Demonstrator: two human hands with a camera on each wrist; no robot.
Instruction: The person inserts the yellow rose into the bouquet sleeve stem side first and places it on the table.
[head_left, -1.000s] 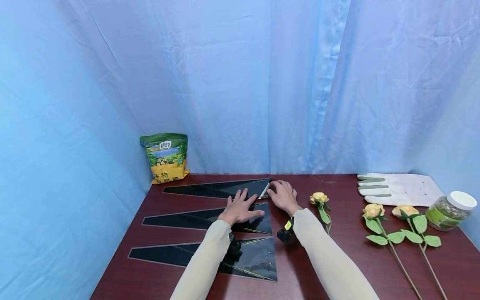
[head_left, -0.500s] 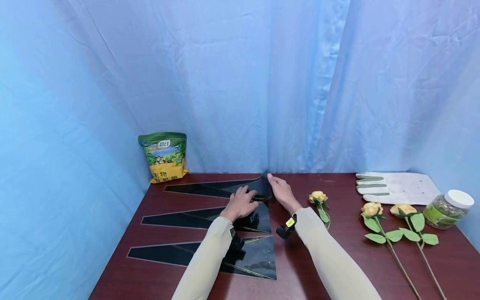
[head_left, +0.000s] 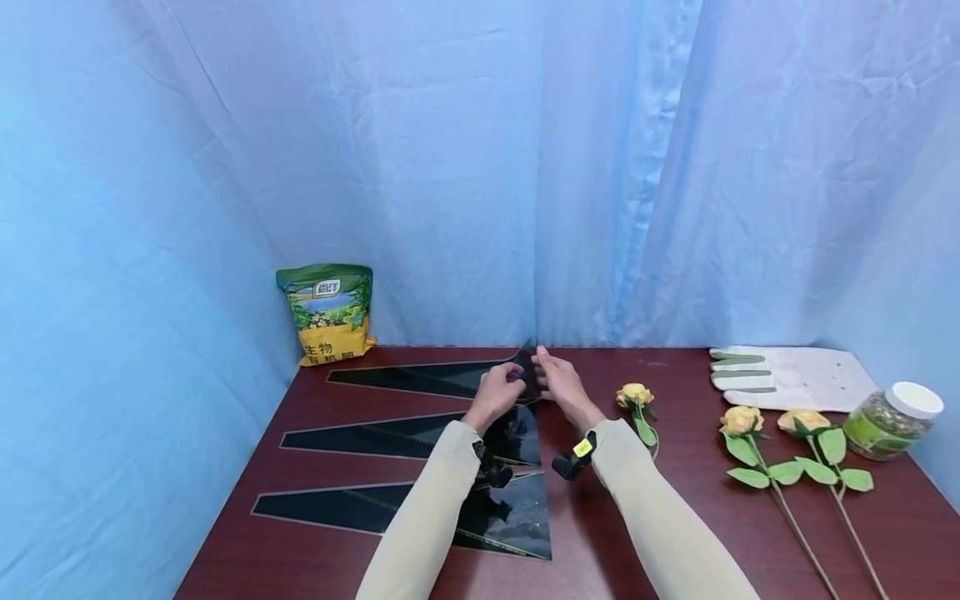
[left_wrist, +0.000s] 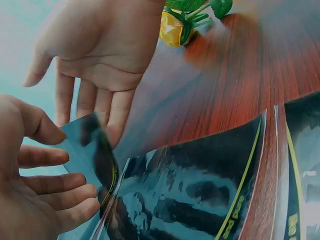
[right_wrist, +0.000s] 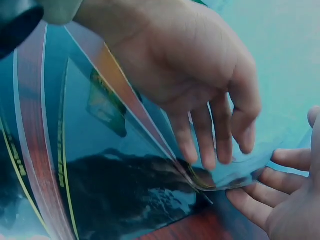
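Note:
Three black, glossy, tapered flower sleeves lie on the table, wide ends to the right. The wide end of the far sleeve [head_left: 527, 375] is bent up off the table between the hands. My left hand [head_left: 495, 392] is at the left of that end; its fingers hang over the film in the right wrist view, thumb apart from them. My right hand [head_left: 562, 385] stands on the other side, its nearly straight fingers at the film's outer face [left_wrist: 90, 145]. The middle sleeve [head_left: 360, 438] lies under my left forearm, and the near sleeve [head_left: 322, 508] is partly covered by the left sleeve cuff.
A green and yellow fertilizer bag [head_left: 327, 315] stands at the back left. To the right lie one short yellow rose [head_left: 635, 396] and two long-stemmed roses [head_left: 742, 421]. A white glove [head_left: 795, 377] and a white-lidded jar [head_left: 892, 421] are farther right. Blue curtains [head_left: 450, 167] border the table.
The far sleeve's wide end, nearly flat at first, has been bent up by my right hand. My left hand has lifted from pressing flat and moved right to the raised end.

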